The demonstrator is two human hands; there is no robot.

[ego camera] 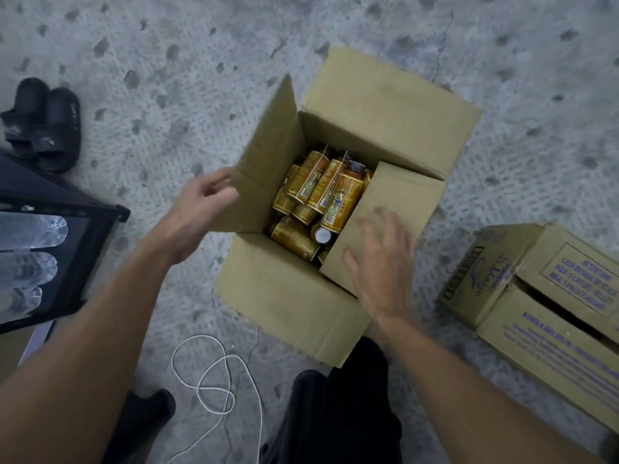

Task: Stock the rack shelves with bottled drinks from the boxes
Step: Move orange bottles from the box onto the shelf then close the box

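Right hand (378, 262): fingers straight and spread, palm down on the right flap (402, 202), clamped on nothing (blurred, so contact is hard to confirm). Left hand (201, 209): fingers loosely bent at the outer corner of the left flap (268, 155). Can't tell whether it pinches the cardboard or just touches it.

Both flaps belong to the box (284, 296), plain brown, sitting on the floor between the forearms. Left and far flaps stand up and out; the near flap lies folded down toward the camera; the right flap leans in over the opening.

Bottles (321, 192) are inside the box: gold-brown labels, dark caps, lying jumbled at mixed angles, one cap end facing up near the right flap. None are in hand.

Rack (100, 229) is at the left edge, black frame, with clear bottles (33, 232) lying side by side on it. It stands well apart from the box.

Second box (536, 313) is to the right, printed in purple, top flaps nearly closed with a dark gap between them.

Floor (167, 95): grey concrete with a dotted texture, dark blotches, and a thin crack near the top. A pair of black sandals (43, 125) sits at upper left beside the rack. A white cord (214, 380) lies looped on the floor near the person's dark-clad legs (351, 413). Light is dim and flat.
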